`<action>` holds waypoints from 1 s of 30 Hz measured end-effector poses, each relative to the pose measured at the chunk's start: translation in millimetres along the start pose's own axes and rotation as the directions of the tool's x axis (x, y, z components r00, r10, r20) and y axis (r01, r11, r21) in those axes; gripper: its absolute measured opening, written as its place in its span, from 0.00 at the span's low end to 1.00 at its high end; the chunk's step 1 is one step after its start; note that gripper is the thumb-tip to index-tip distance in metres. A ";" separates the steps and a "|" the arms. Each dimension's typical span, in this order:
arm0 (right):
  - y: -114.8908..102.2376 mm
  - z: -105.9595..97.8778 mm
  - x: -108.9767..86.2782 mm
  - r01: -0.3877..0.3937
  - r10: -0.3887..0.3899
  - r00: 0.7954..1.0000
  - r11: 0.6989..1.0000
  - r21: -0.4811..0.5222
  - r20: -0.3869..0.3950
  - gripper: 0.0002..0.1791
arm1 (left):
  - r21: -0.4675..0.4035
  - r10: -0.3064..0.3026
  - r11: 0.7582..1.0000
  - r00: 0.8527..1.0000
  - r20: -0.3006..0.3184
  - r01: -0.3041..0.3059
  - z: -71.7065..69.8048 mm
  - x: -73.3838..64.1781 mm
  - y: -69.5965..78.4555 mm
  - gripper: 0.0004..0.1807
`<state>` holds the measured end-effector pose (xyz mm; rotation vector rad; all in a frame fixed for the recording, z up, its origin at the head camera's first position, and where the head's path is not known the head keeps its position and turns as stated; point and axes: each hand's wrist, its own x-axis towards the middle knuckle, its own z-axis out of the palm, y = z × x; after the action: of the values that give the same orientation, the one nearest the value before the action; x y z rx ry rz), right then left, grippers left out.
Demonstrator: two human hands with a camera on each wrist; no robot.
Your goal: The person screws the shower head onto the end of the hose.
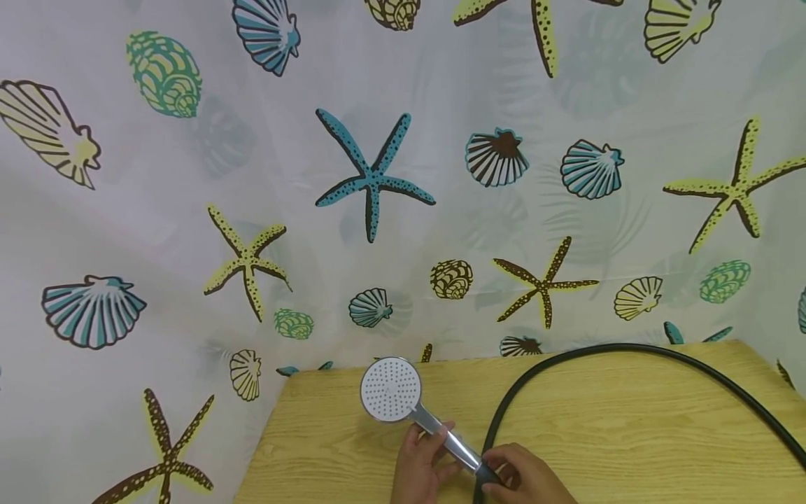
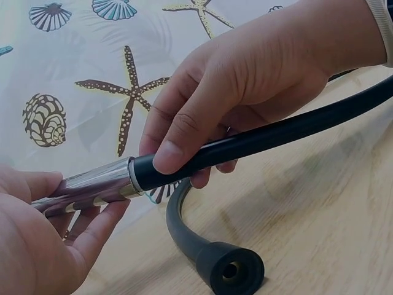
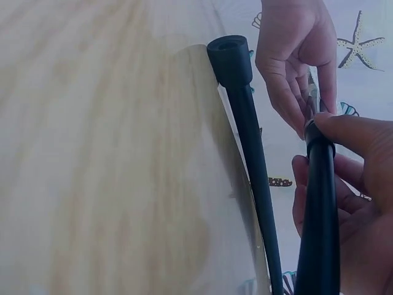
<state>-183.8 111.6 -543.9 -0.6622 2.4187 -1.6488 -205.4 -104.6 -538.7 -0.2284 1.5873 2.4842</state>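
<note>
A chrome hand shower head (image 1: 390,389) with a round, white-faced spray plate is held tilted above the wooden table, its face toward me. My left hand (image 1: 418,465) grips its chrome handle (image 2: 101,182), fingers on one side and thumb on the other. At the handle's lower end, the black fitting of a hose (image 2: 276,136) meets the chrome rim. My right hand (image 1: 525,479) pinches that fitting between thumb and fingers. The hose's other end (image 2: 236,270), a wide black collar with a hole in it, lies free beside the hands in both wrist views.
The black hose loops in a wide arc over the back and right of the wooden table (image 1: 604,413). Behind and at both sides hangs a white curtain (image 1: 434,231) printed with shells and starfish, meeting the table's back and side edges.
</note>
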 end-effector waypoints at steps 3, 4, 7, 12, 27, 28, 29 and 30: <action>0.5 0.7 0.7 0.012 -0.012 1.000 0.999 -0.031 -0.013 0.21 | 0.005 0.002 1.000 1.000 -0.004 -0.002 0.8 -0.1 0.1 0.33; 0.7 0.9 1.0 0.014 -0.015 1.000 0.999 -0.044 -0.019 0.21 | 0.005 0.003 1.000 1.000 -0.003 -0.003 1.1 -0.1 0.1 0.33; 1.3 1.9 2.0 0.015 -0.018 0.999 0.997 -0.078 -0.037 0.19 | 0.005 0.006 1.000 1.000 -0.002 -0.006 1.9 0.1 0.2 0.33; 1.7 2.8 2.5 0.015 -0.019 0.999 0.996 -0.091 -0.043 0.17 | -0.004 0.008 1.000 1.000 0.003 -0.008 1.8 1.1 -0.7 0.32; -0.4 3.2 2.5 -0.003 0.001 1.000 0.997 -0.081 -0.013 0.15 | 0.000 0.013 1.000 1.000 0.002 -0.013 1.1 1.6 -1.8 0.33; -0.5 3.6 2.5 -0.003 0.002 1.000 0.997 -0.081 -0.013 0.14 | 0.002 0.014 1.000 1.000 0.001 -0.014 1.2 1.2 -1.6 0.33; -0.6 3.9 2.3 -0.001 0.000 1.000 0.997 -0.079 -0.012 0.14 | 0.004 0.015 1.000 1.000 -0.001 -0.015 1.4 0.6 -1.3 0.33; -0.7 4.2 2.2 0.000 0.000 1.000 0.997 -0.077 -0.012 0.14 | 0.005 0.015 1.000 1.000 -0.001 -0.015 1.6 0.0 -0.9 0.33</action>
<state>-184.0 106.9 -544.6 -0.6652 2.5018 -1.5711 -205.3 -102.8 -538.9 -0.2182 1.6015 2.4916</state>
